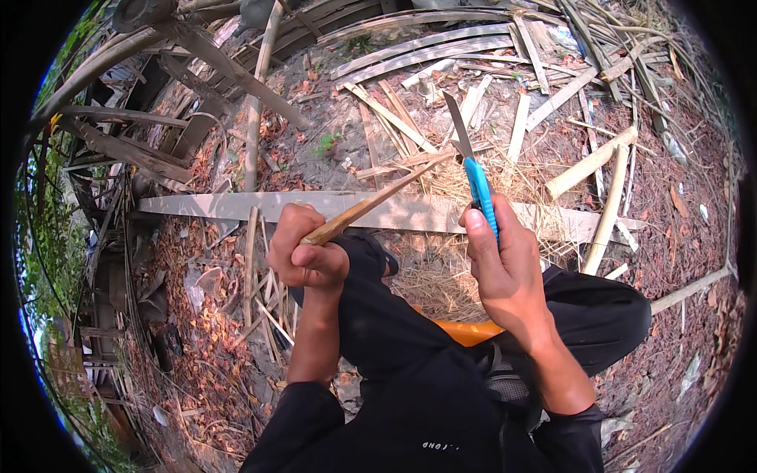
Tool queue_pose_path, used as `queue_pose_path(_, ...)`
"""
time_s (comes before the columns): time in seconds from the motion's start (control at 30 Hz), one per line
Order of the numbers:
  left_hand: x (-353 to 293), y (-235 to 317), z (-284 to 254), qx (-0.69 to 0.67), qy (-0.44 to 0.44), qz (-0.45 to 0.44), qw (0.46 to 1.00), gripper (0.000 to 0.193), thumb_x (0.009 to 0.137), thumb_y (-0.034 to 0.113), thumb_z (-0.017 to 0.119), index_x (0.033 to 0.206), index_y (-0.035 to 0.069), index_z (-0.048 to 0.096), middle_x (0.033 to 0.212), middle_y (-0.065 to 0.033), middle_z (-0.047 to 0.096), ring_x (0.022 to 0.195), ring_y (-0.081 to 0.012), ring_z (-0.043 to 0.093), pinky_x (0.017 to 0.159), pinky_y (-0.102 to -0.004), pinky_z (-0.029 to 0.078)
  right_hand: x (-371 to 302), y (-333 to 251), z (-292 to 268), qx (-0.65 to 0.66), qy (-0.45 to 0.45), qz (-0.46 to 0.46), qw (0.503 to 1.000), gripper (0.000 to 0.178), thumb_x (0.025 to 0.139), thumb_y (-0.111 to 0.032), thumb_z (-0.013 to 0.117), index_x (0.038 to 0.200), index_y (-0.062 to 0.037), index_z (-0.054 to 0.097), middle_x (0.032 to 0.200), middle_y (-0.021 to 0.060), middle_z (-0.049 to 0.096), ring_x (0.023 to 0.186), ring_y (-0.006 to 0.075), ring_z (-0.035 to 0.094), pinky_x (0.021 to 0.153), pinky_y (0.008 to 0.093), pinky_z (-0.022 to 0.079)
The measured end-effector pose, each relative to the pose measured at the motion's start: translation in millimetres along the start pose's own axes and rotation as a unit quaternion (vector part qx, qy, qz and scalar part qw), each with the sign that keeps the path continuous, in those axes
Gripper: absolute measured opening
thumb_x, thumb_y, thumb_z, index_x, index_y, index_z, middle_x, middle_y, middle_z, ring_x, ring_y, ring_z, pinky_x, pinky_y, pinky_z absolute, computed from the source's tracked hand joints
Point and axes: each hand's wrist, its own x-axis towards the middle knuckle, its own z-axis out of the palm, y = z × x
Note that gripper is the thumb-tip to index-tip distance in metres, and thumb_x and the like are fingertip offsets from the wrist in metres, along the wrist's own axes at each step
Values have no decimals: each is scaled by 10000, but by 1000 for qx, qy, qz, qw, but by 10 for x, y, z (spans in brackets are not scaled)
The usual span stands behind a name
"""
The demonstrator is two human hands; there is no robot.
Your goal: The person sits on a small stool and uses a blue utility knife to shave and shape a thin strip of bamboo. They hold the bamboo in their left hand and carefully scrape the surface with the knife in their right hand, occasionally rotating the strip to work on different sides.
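My left hand (310,251) is closed round the near end of a narrow wooden stick (371,202), which slants up and to the right. In my right hand (509,268) is a utility knife (479,186) with a blue handle, its long blade pointing up and away. The stick's far tip lies close to the base of the blade; whether they touch I cannot tell. Beyond both hands a long grey plank (410,211) stretches across the ground. Thin pale shavings (449,276) are strewn in front of my legs and around the plank.
Something orange (469,332) shows beneath my legs. Split bamboo strips (394,118) and boards (441,49) are scattered at the far side. Two pale bamboo pieces (591,163) rest at the right. Wooden posts and beams (229,75) stand at the far left. Dry leaves cover much ground.
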Motion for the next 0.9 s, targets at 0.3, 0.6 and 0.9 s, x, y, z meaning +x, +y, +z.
queue_pose_path(0.3,-384,216,-69,67,-182,-109,975,582,1010,474,281,754,-2,495,532,-40,448,417,-114,392,385,-259,273,-353,169,313,-57,-96,-106,988,181,930,-156,539,928,6,457,632,189,555,554,390,566,480,452,423)
queue_pose_path(0.6,-230,90,21,112,-172,-17,978,468,1016,322,373,671,21,469,520,-73,446,386,-215,451,385,-319,334,-99,544,437,-203,-68,-154,965,197,872,-127,615,898,-21,451,551,147,538,485,345,570,418,427,422)
queue_pose_path(0.9,-90,21,-73,171,-80,5,982,496,1020,336,356,670,11,490,510,-91,457,388,-241,467,380,-331,335,310,2268,-45,-460,23,-26,887,312,970,-270,465,978,36,526,531,222,549,542,424,589,521,493,480)
